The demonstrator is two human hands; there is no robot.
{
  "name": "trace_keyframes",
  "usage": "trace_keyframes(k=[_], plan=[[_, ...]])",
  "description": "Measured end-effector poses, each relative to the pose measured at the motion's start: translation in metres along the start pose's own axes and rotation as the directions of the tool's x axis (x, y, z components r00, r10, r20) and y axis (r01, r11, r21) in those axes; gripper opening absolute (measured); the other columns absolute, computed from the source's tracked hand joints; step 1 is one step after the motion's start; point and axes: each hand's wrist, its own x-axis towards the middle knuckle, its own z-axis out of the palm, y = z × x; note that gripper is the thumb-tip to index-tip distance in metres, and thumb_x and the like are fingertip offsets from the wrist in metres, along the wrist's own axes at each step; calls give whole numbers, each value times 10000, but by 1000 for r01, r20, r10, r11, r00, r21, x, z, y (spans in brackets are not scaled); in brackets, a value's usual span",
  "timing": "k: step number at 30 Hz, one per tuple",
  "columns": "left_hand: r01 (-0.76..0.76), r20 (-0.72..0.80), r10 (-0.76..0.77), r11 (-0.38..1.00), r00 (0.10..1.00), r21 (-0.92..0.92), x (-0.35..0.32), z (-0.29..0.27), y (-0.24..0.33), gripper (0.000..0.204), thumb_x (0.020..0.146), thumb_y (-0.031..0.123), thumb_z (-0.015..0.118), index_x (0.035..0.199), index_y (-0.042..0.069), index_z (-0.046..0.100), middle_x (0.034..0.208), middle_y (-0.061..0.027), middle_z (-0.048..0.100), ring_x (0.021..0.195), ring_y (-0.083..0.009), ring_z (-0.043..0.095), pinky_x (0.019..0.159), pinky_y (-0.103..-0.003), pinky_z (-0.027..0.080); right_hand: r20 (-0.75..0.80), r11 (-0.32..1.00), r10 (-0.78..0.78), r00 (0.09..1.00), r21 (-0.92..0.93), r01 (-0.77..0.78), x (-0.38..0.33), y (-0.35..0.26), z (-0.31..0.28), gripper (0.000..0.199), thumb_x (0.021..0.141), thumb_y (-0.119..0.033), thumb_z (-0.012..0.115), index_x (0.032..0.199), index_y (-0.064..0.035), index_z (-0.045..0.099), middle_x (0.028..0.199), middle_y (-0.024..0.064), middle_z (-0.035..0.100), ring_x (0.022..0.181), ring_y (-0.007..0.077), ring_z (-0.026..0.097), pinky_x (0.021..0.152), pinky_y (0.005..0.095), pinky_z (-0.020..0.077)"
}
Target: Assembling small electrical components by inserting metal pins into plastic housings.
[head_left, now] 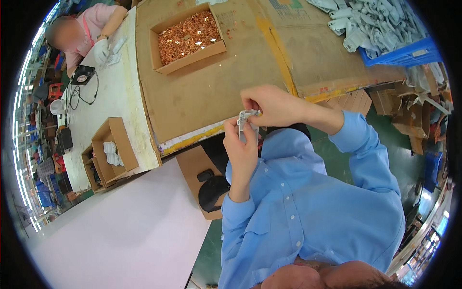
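My left hand point(242, 147) holds a small grey plastic part point(247, 120) upright in front of my chest, just off the table's near edge. My right hand point(270, 105) reaches in from the right, and its fingertips pinch the top end of the same part. Whether a small piece sits between those fingertips is too small to tell. Both forearms are in blue shirt sleeves. An open cardboard box point(166, 62) filled with small copper-coloured pieces stands on the cardboard-covered table point(211, 91) beyond my hands.
A blue crate point(404, 55) heaped with grey plastic parts sits at the far right. A person in pink point(94, 24) works at the white table point(113, 96) on the left, near a small black fan point(83, 74). Open cardboard boxes point(120, 139) hold white parts. A black object point(211, 190) lies on the low cardboard.
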Motion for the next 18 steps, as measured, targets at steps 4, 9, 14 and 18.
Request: trace_keyframes(k=[4, 9, 14, 18], plan=[[54, 38, -51, 995, 998, -86, -6, -3, 13, 176, 979, 156, 525, 1068, 10, 486, 869, -75, 620, 653, -99, 612, 547, -218, 475, 69, 1000, -5, 998, 17, 4, -1, -8, -7, 216, 694, -115, 683, 779, -18, 510, 669, 101, 551, 627, 246, 543, 558, 369, 419], [44, 54, -37, 992, 998, -117, -11, -3, 15, 198, 982, 170, 528, 1085, 10, 475, 849, -64, 616, 648, -90, 604, 540, -211, 468, 59, 999, -42, 997, -25, 44, -6, -13, -8, 231, 688, -114, 685, 775, -15, 497, 669, 109, 545, 628, 261, 538, 559, 377, 412], [41, 48, -36, 994, 998, -102, -16, -1, 16, 183, 977, 154, 529, 1077, 10, 477, 830, -59, 616, 649, -87, 600, 535, -209, 457, 68, 997, -40, 997, -63, 45, -10, -13, -6, 243, 684, -117, 688, 770, -17, 485, 672, 112, 545, 634, 269, 541, 559, 383, 409], [13, 38, -10, 996, 999, -87, -18, 2, 19, 165, 969, 137, 530, 1061, 7, 486, 824, -59, 615, 645, -86, 592, 536, -217, 451, 48, 997, -39, 998, -60, 42, -16, -12, -5, 251, 681, -126, 695, 763, -18, 483, 664, 114, 541, 634, 282, 541, 560, 386, 409]])
